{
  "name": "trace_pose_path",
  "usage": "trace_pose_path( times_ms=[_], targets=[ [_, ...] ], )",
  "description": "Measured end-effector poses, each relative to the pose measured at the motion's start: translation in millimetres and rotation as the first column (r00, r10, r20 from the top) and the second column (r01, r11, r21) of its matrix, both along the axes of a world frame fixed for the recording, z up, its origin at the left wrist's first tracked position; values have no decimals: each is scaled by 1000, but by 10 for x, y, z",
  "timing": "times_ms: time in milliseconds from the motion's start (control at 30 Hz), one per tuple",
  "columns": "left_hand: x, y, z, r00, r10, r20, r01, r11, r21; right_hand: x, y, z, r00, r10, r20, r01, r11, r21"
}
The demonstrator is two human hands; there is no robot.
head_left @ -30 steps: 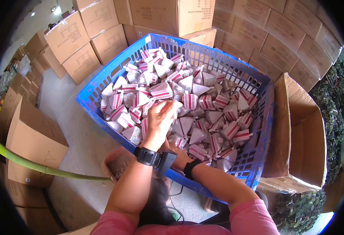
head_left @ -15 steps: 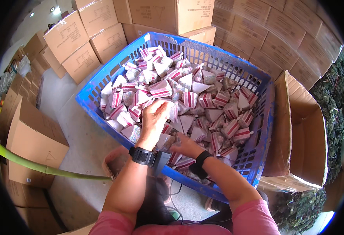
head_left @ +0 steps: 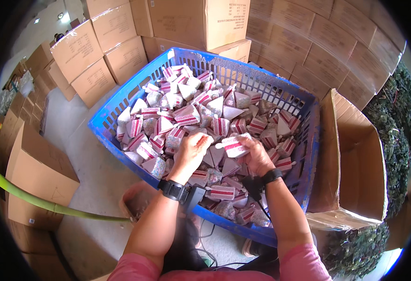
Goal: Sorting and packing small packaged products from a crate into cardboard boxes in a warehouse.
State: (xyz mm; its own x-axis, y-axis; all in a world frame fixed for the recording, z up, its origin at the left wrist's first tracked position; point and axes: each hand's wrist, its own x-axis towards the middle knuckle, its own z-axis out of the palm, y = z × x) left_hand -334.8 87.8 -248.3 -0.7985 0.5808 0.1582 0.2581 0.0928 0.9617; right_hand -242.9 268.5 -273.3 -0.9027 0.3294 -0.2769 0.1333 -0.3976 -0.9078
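Note:
A blue plastic crate is heaped with cake-slice ornaments, white and glittery with dark red stripes and small pale knobs. My right hand grips one cake-slice ornament above the pile, its striped side showing and its knob pointing left. Beside it, my left hand is closed in a pinch close to that knob. Whatever sits between the left fingertips, if anything, is too small to make out. Black bands circle both wrists, and a dark box-shaped device is at the left one.
An open cardboard box stands against the crate's right side. Stacked cartons rise behind it, with another carton at left. A green strap crosses the lower left. Dark green garland lies at far right.
My right hand has come up out of the pile, now holding a cake-slice ornament. My left hand has shifted slightly right and nearer to me. The view has moved a little.

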Motion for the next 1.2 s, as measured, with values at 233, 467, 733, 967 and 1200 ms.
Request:
trace_pose_path(
  times_ms=[233,467,733,967,1200],
  targets=[
    [175,74,181,922,-214,321,254,963,-88,229,-34,497,989,-95,-112,112,980,162],
    [349,150,278,889,-319,327,278,946,167,232,-118,449,960,-108,-258,142,983,115],
    [497,241,444,798,-397,453,176,873,454,341,137,659,814,-272,-513,-60,839,-541],
    [325,157,383,771,-389,504,39,819,572,1141,1089,805,247,-458,-854,-387,761,-521],
    [221,5,458,697,-200,689,-274,814,512,106,226,310,994,105,-36,-102,991,81]
  ],
)
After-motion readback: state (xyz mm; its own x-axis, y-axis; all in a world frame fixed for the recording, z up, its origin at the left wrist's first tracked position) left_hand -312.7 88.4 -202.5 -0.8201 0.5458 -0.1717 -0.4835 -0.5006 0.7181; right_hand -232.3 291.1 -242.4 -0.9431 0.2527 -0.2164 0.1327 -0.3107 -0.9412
